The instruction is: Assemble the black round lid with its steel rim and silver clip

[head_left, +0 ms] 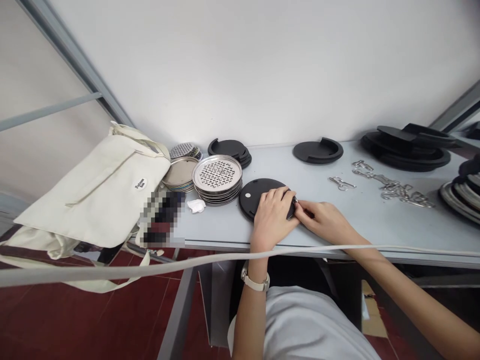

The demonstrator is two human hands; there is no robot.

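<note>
A flat black round disc (248, 200), with a white dot near its left side, lies on the grey table close to the front edge. My left hand (273, 212) is laid over its right part, fingers close together and curled down onto it, holding it in place. At the disc's right rim, my right hand (318, 216) pinches a small shiny metal clip (295, 199) between thumb and forefinger. My fingers hide most of that clip, and I cannot tell whether it is attached to the disc.
Left of the disc stand stacked perforated metal grater discs (219, 175), plain metal discs (180, 172), crumpled white paper (196, 206) and a cream bag (90, 190). Black round holders (318, 151) sit behind; loose metal clips (399, 191) lie right. A pale cord (210, 258) crosses the front.
</note>
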